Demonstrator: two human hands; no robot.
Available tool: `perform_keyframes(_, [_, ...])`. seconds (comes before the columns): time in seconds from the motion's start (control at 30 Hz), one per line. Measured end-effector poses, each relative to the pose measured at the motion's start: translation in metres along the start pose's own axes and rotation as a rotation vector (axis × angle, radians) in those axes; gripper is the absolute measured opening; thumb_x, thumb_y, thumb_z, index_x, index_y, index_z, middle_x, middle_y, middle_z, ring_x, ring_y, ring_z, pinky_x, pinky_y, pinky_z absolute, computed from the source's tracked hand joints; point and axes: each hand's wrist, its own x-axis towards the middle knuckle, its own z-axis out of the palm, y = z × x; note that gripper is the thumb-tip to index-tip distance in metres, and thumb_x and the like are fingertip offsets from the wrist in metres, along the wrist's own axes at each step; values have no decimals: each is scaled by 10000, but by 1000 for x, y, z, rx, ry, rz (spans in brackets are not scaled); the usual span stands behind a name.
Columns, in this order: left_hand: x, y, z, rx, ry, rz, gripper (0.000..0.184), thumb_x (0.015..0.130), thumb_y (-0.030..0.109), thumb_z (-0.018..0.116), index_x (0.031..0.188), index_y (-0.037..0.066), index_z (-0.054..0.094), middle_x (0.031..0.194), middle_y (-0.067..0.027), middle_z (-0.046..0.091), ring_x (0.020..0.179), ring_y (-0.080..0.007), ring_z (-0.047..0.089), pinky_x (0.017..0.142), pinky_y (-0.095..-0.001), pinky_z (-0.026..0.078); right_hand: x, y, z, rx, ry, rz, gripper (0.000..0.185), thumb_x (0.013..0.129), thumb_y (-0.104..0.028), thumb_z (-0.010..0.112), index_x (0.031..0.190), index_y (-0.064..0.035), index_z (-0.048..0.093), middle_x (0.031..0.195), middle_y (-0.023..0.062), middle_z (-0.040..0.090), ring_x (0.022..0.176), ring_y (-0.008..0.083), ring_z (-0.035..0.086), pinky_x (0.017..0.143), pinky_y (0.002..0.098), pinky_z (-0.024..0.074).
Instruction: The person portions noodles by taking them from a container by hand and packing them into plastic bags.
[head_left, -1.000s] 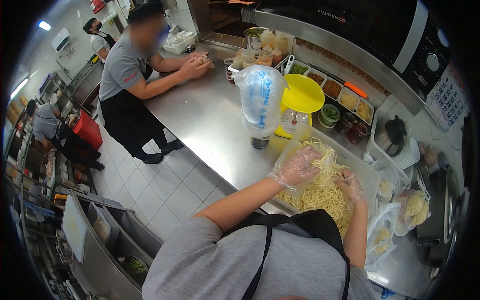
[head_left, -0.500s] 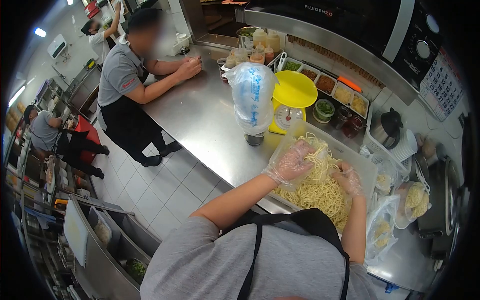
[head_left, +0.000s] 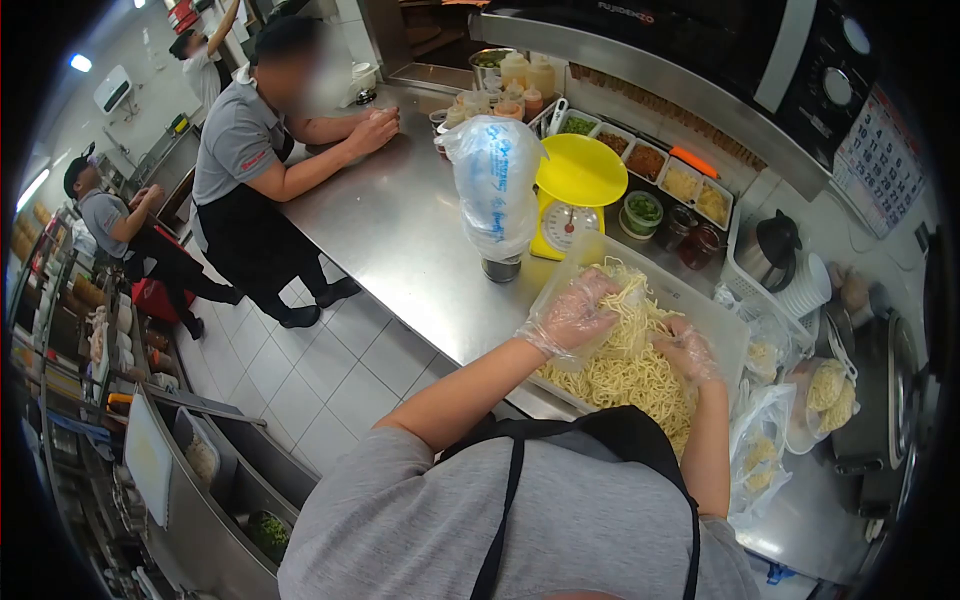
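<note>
1. Noodles [head_left: 640, 385] fill a clear plastic tub [head_left: 705, 312] on the metal counter [head_left: 400, 240].
2. Left hand [head_left: 572, 316], in a clear glove, has fingers curled around strands.
3. Right hand [head_left: 688, 351], also gloved, grips strands opposite.
4. Yellow scale [head_left: 568, 228] stands beside the tub.

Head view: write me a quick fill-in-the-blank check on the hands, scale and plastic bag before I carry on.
At the tub, the left hand and right hand touch the ____.
The scale is coloured ____.
The printing on the plastic bag is ____.

Missing words: noodles; yellow; blue.
</note>
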Motion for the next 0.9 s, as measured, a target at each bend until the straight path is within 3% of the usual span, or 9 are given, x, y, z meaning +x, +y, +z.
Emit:
perform_keyframes(0.1, [-1, 0, 2, 22, 33, 34, 363, 692, 74, 652, 1044, 41, 566, 1008, -148, 539, 964, -291, 533, 821, -336, 434, 7, 13, -1, -208, 22, -74, 462, 753, -276, 674, 1139, -43, 577, 1104, 143, 594, 1013, 260, 562, 860, 340, 432])
perform_keyframes(0.23, [-1, 15, -1, -101, -21, 6, 357, 720, 32, 636, 1072, 33, 579, 1035, -127, 553, 967, -227, 541, 794, -280, 439, 5, 15, -3, -152, -19, -29, 498, 766, -331, 660, 1161, -43, 562, 1147, 161, 571, 1058, 283, 544, 895, 354, 420])
perform_keyframes(0.33, [1, 34, -9, -238, 122, -14, 386, 742, -41, 565, 1111, 63, 604, 1045, -114, 574, 937, -180, 559, 671, -234, 461, 7, 20, -2, -137, 17, -22, 548, 767, -384, 650, 1180, -40, 546, 1183, 162, 545, 1081, 281, 527, 916, 355, 405])
perform_keyframes(0.47, [1, 54, -26, -242, 100, -30, 388, 740, -25, 574, 1113, 76, 598, 1066, -131, 568, 981, -207, 544, 670, -244, 471, 3, 18, -1, -131, 35, -13, 505, 772, -410, 643, 1105, -39, 566, 1104, 147, 561, 1013, 262, 540, 865, 350, 411])
perform_keyframes(0.53, [-2, 57, -34, 67, 11, -25, 400, 747, 22, 629, 1140, 66, 568, 1188, -144, 522, 1112, -225, 492, 901, -321, 403, 2, 18, -1, -123, 89, -53, 459, 782, -407, 634, 1040, -32, 579, 1015, 144, 589, 935, 252, 563, 806, 348, 427])
perform_keyframes(0.67, [-13, 28, -37, 148, -143, -15, 445, 715, -2, 603, 1142, 117, 569, 1193, -203, 509, 1181, -310, 425, 893, -305, 429, 1, 11, -3, -168, 24, -34, 465, 790, -439, 621, 1031, -43, 583, 977, 141, 589, 907, 241, 561, 812, 337, 426])
perform_keyframes(0.77, [-11, 22, -38, 72, -241, -200, 535, 678, 11, 643, 1197, 26, 513, 1287, -158, 470, 1183, -240, 449, 979, -310, 349, 3, 13, -1, -170, 49, -11, 460, 786, -431, 630, 1049, -57, 579, 990, 129, 585, 924, 232, 553, 823, 331, 426])
perform_keyframes(0.83, [-4, 35, -43, -302, -239, -493, 638, 664, -5, 636, 1270, -2, 436, 1289, -130, 465, 1171, -227, 445, 979, -295, 346, 2, 15, -2, -189, 79, 0, 460, 781, -414, 642, 1074, -68, 570, 1022, 118, 581, 949, 228, 546, 829, 330, 427])
perform_keyframes(0.9, [3, 46, -51, -281, -275, -510, 725, 654, -24, 641, 1326, 1, 369, 1175, -102, 525, 1049, -182, 511, 904, -285, 407, 1, 15, -3, 63, 168, -206, 580, 726, -312, 707, 1222, -109, 484, 1161, 102, 535, 1061, 234, 510, 893, 326, 412])
